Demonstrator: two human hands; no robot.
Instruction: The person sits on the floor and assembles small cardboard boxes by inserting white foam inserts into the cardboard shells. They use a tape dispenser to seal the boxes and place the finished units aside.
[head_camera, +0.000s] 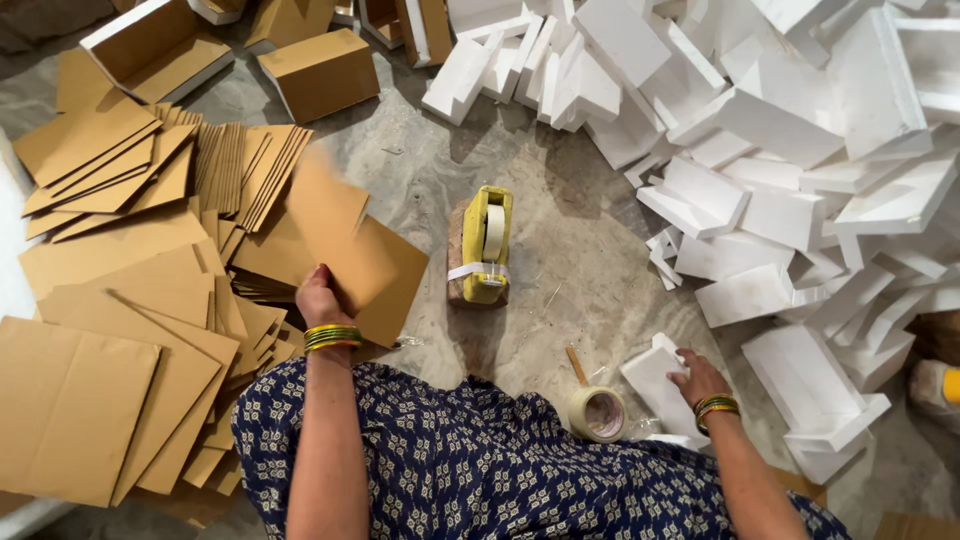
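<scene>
While the white foam pile fills the right side, left hand clamps fingers on a tilted cardboard sheet rising up-right above the cardboard stack, and right hand rests spread fingers on a foam block lying just left of it.

Setting: a packing workshop, floor-level workstation — work is done directly on a bare stone floor. Evidence: loose stacks of flat brown cardboard sheets spread at the left; assembled cardboard boxes along the top edge; a large heap of white foam packing blocks filling the right side; a yellow tape dispenser standing at centre; a roll of tape lying nearby — bulk packaging stock throughout.
</scene>
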